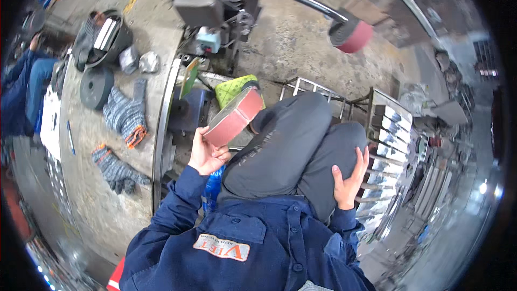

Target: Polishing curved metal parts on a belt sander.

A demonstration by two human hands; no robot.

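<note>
A sanding wheel with a reddish abrasive rim is in my left hand, gripped at its near end between thumb and fingers. It is held tilted beside my left knee, in front of a yellow-green object. My right hand rests on my right knee with fingers and thumb spread, holding nothing. Ahead of me, a second wheel with a red rim sits on the end of a metal shaft from a motor.
Left, a workbench bears two knit gloves, a dark grey wheel, a black bucket and a pen. Another person sits beyond it. Shiny metal parts lie on a rack by my right knee.
</note>
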